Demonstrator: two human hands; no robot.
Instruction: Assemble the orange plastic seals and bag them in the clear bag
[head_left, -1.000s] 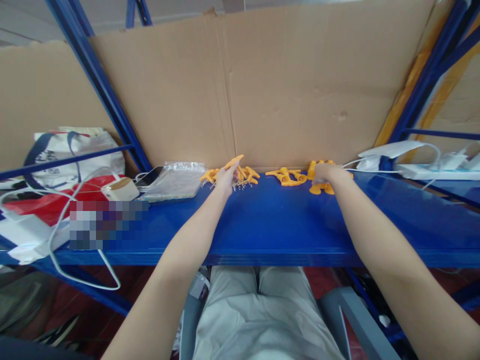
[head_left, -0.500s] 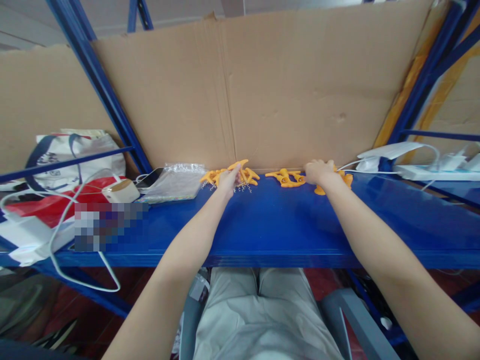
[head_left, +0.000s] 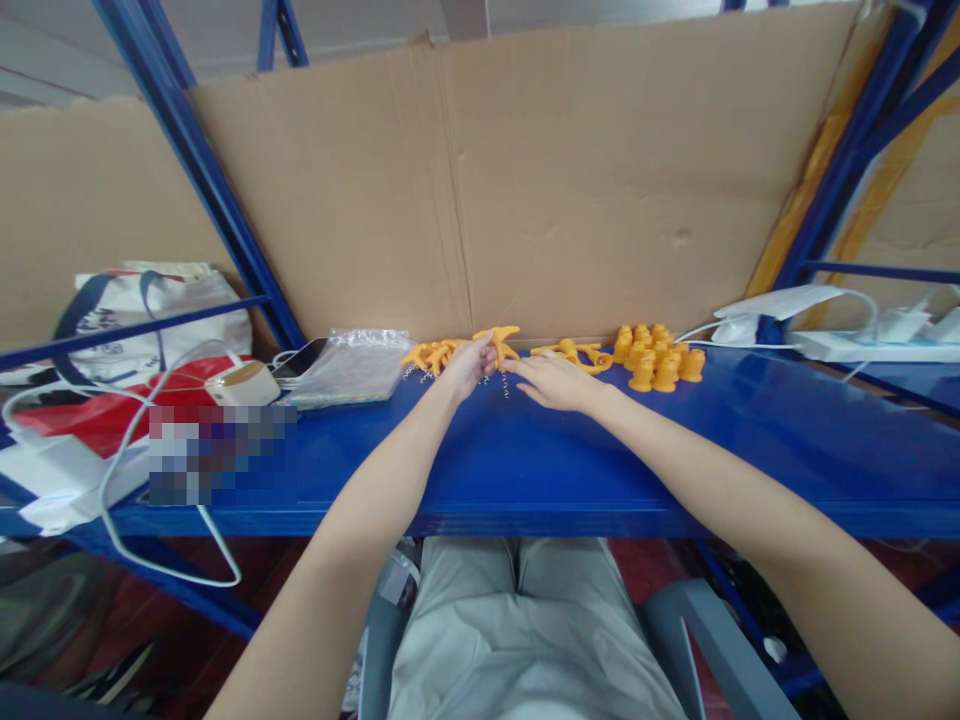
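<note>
My left hand (head_left: 469, 368) is closed on an orange corkscrew (head_left: 504, 345), its winged handle raised and a metal spiral hanging below. My right hand (head_left: 559, 380) is close beside it, fingers stretched toward the corkscrew; whether they touch it is unclear. To the left of my left hand lies a pile of similar orange corkscrews (head_left: 424, 356) with thin spirals. Behind my right hand are orange frame-like pieces with rings (head_left: 598, 358), partly hidden. Several orange cup-shaped pieces (head_left: 665, 373) stand grouped further right.
The blue shelf (head_left: 525, 460) is backed by a tall cardboard sheet (head_left: 600, 180). Left are clear plastic bags (head_left: 352, 365), a phone (head_left: 300, 357), a white charger (head_left: 241, 388) and looping cables. A white power strip (head_left: 874, 345) lies at the right.
My right hand has left the cup-shaped pieces and moved left, close to my left hand. The corkscrew in my left hand has shifted slightly right, and its spiral now shows.
</note>
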